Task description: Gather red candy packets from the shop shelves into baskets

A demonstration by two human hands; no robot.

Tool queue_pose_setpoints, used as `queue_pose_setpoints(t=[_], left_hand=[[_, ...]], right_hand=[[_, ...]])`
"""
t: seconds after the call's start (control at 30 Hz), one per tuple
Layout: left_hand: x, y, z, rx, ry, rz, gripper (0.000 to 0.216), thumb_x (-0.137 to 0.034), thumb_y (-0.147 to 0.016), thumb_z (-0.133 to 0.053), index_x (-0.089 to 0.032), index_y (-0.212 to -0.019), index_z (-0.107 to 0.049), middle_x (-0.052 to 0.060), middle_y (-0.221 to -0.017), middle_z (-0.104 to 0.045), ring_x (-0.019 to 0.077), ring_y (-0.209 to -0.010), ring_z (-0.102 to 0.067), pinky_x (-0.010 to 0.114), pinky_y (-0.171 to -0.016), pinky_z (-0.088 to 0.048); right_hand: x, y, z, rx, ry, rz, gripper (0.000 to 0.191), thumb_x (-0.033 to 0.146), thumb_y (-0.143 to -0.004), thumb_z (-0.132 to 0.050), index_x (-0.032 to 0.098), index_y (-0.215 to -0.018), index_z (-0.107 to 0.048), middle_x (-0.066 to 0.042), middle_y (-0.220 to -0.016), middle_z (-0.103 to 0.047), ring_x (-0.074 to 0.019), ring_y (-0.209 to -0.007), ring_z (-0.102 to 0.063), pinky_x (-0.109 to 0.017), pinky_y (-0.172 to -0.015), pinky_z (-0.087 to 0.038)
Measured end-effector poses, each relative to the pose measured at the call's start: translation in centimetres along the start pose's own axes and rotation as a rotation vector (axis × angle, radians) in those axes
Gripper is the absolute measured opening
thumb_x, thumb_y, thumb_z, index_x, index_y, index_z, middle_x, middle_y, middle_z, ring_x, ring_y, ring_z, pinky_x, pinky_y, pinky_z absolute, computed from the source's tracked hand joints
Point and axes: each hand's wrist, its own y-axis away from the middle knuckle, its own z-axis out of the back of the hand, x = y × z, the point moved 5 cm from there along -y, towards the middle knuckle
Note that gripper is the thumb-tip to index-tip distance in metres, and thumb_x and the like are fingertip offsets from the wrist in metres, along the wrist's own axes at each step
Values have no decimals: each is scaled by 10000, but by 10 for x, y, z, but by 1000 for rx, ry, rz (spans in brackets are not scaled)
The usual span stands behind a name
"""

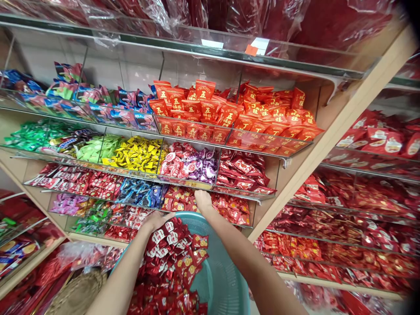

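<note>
A teal plastic basket stands in front of me, its left part heaped with small red candy packets, some with white print and some with orange fruit pictures. My left hand is closed at the basket's far left rim; its fingers are partly hidden. Beyond the rim, my right hand reaches to a low shelf compartment of red packets with orange pictures. The fingers of this hand are curled, and whatever they may hold is hidden.
Clear-fronted shelves hold yellow packets, purple sweets, blue packets and large orange-red packets. A wooden upright separates another candy shelf on the right. A woven straw item lies at lower left.
</note>
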Motion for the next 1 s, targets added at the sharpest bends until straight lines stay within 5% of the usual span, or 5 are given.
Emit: queue_pose_setpoints(t=[0.3,0.43,0.57,0.67,1.0], left_hand=[[-3,4,3,-47,-37,24,692,-768,-561,-414,-170,-769,-691,118,-869,-703,295,-854,-636,318,-711,-457],[-3,4,3,-54,-51,38,730,-789,-546,-401,-174,-814,-689,121,-895,-699,309,-878,-628,337,-727,-457],[-2,3,2,-38,-48,42,706,-791,-540,-404,-190,-783,-683,114,-887,-701,298,-871,-633,334,-738,-464],[0,3,3,-49,-69,74,695,-790,-534,-410,-186,-754,-675,126,-878,-701,305,-863,-634,349,-744,-467],[-3,8,4,-61,-88,85,797,-828,-514,-368,-150,-816,-659,170,-962,-674,333,-934,-607,371,-776,-462]], right_hand=[[-10,55,0,-221,5,19,255,37,-838,-325,130,-979,-515,-133,-994,-571,-185,-789,-639,-274,-656,-499],[-24,81,5,-342,-532,92,244,258,-909,-292,177,-926,-521,-106,-1053,-566,-157,-743,-636,-280,-658,-505],[-36,92,-11,-194,-1268,83,315,476,-842,-382,179,-882,-479,-9,-720,-576,-138,-566,-630,-227,-466,-493],[-40,97,-26,-86,-1531,38,368,528,-754,-500,181,-868,-451,34,-653,-541,-155,-579,-648,-212,-450,-487],[-46,109,-70,77,-1505,-203,422,541,-668,-568,161,-820,-466,56,-561,-533,-127,-408,-589,-156,-301,-348]])
